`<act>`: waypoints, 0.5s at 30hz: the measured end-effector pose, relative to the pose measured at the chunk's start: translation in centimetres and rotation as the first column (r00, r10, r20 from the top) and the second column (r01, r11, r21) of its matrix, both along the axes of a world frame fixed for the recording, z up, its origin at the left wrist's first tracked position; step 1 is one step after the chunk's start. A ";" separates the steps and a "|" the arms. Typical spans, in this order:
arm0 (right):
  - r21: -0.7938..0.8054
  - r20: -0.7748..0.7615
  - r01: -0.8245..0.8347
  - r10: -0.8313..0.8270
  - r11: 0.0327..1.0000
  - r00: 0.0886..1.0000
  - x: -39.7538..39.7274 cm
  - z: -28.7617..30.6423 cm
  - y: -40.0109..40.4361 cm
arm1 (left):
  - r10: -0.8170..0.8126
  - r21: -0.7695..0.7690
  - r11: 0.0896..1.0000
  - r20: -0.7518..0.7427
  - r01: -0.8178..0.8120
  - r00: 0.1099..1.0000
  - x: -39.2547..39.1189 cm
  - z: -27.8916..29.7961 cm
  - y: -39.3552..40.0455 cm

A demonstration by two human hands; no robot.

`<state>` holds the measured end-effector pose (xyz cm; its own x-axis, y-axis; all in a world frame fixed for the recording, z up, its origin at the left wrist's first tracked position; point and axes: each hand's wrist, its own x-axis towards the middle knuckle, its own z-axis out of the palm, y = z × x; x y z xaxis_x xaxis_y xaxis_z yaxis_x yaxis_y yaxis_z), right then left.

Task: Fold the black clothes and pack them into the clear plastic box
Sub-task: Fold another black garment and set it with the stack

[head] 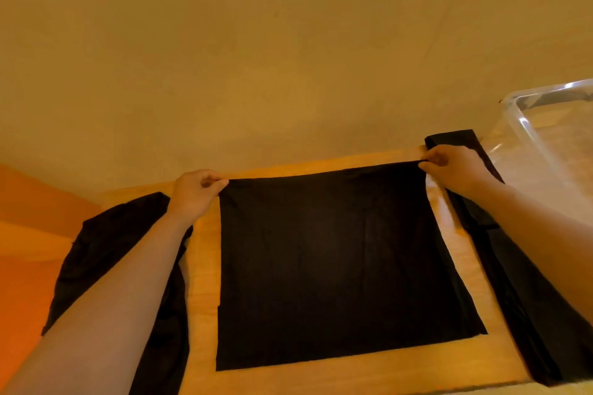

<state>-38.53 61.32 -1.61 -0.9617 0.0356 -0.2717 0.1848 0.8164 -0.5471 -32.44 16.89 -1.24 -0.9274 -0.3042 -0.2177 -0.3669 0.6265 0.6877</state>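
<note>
A: On the wooden table [205,269], center, a black cloth [337,266] lay flat, approx. square, w/ its far edge along the table's far side.

B: Hands?

A: Both at the far corners. Left hand [195,192] pinched the far-left corner, thumb & fingers curled tight on the fabric. Right hand [452,167] pinched the far-right corner the same way. The edge between them looked taut & straight.

B: Other clothes?

A: Yes. A crumpled black garment [106,266] sat at the left, partly under the left forearm, hanging over the table's left edge. A folded black piece [513,292] ran long & narrow down the right side, near to far, partly under the right forearm.

B: The box?

A: Clear plastic box [526,128] was at far right, just beside the folded piece's far end; couldn't tell if they touched. Only part of it was in frame. No cloth visible in the part shown.

B: Background?

A: Beige wall [288,58] beyond the table, orange surface [25,234] to the left.
</note>
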 end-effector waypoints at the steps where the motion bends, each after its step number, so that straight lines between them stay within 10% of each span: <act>1: 0.024 -0.014 0.012 -0.012 1.000 1.000 -0.1 -0.9 -0.4 | 0.013 -0.026 1.000 -0.002 -0.013 1.000 -0.7 -1.3 0.1; 8: 0.357 -0.284 -0.261 0.371 0.897 0.884 3.9 -4.9 -4.0 | -0.313 -0.541 0.828 -0.235 0.144 0.920 1.0 -5.8 4.6; 15: 0.399 -0.088 -0.414 0.483 0.818 0.871 5.5 -8.2 -10.1 | -0.521 -0.557 0.647 0.175 0.520 0.836 2.1 -8.1 11.5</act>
<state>-33.02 51.21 -9.80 -0.9245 -0.3507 -0.1495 -0.3213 0.9277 -0.1899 -30.38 28.35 -9.36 -0.9717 0.1651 -0.1692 0.1411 0.9793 0.1453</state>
